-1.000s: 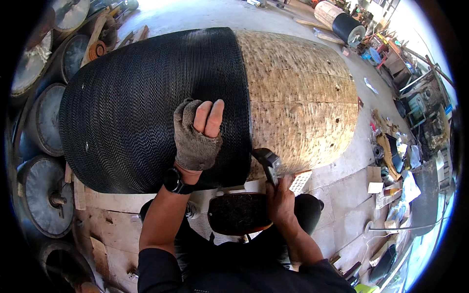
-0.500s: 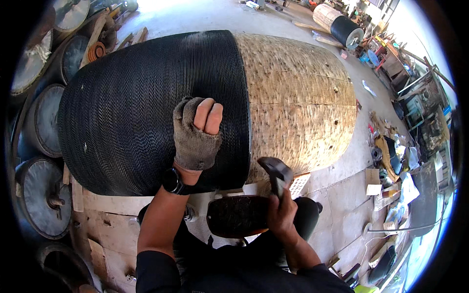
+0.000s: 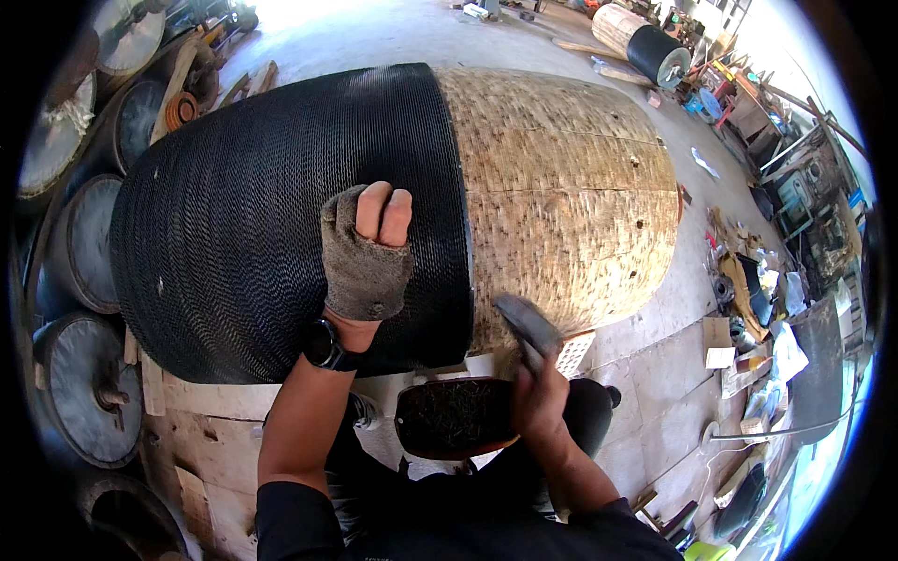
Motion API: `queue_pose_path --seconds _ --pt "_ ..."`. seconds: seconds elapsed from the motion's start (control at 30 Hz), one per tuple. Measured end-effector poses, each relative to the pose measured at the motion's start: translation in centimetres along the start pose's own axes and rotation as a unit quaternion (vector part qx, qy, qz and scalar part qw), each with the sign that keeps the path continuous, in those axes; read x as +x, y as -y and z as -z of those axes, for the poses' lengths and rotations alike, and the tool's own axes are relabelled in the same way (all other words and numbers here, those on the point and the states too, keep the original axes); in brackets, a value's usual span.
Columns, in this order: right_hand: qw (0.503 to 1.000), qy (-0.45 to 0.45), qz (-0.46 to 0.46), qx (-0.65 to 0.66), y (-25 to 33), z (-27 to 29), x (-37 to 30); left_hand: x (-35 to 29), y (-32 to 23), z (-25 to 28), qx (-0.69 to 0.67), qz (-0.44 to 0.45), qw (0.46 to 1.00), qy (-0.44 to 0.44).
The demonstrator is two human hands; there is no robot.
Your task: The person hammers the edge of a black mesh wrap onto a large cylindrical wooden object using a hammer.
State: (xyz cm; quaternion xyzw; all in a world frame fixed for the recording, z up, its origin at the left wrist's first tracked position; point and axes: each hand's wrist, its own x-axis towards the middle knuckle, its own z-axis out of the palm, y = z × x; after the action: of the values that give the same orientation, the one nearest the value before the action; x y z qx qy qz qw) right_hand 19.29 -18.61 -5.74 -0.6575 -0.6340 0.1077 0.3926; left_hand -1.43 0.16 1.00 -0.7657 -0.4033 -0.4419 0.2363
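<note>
right hand (image 3: 541, 402) raised one hammer (image 3: 529, 327); left hand (image 3: 367, 254) on one drum (image 3: 393, 206).

Bunch of round metal discs (image 3: 79, 238) stacked along the left. Another black-wrapped drum (image 3: 645, 42) sits way back, with scrap clutter (image 3: 748, 299) on the concrete floor (image 3: 374, 33).

Large drum (image 3: 561, 196) lying sideways, half covered in black ribbed rubber (image 3: 243, 206).

The tool (image 3: 529, 327) in the right hand (image 3: 538, 407) is blurred. The left hand (image 3: 367, 254) hides part of the drum (image 3: 281, 187).
</note>
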Motion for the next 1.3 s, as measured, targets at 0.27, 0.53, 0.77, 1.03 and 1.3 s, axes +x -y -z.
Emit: queue_pose_path --seconds 0.27,0.53,0.77,1.03,1.3 --pt "0.997 -0.066 0.0 0.029 -1.5 -0.3 -1.8 0.5 -0.3 -0.2 0.011 0.007 1.0 -0.002" --pt "0.993 -0.024 0.081 0.086 0.1 0.7 -0.5 0.6 -0.1 0.0 0.024 0.019 0.999 0.017" --pt "0.993 -0.052 0.058 0.088 1.0 1.5 -0.7 0.9 -0.4 0.6 0.047 0.004 0.999 0.028" --pt "0.998 0.018 -0.067 0.013 -2.5 -0.3 -2.8 1.1 0.6 -0.6 0.035 -0.01 0.999 0.005" --pt "0.992 0.005 -0.089 0.091 -2.6 1.5 -7.1 1.2 0.2 -0.1 0.042 0.018 0.998 0.048"
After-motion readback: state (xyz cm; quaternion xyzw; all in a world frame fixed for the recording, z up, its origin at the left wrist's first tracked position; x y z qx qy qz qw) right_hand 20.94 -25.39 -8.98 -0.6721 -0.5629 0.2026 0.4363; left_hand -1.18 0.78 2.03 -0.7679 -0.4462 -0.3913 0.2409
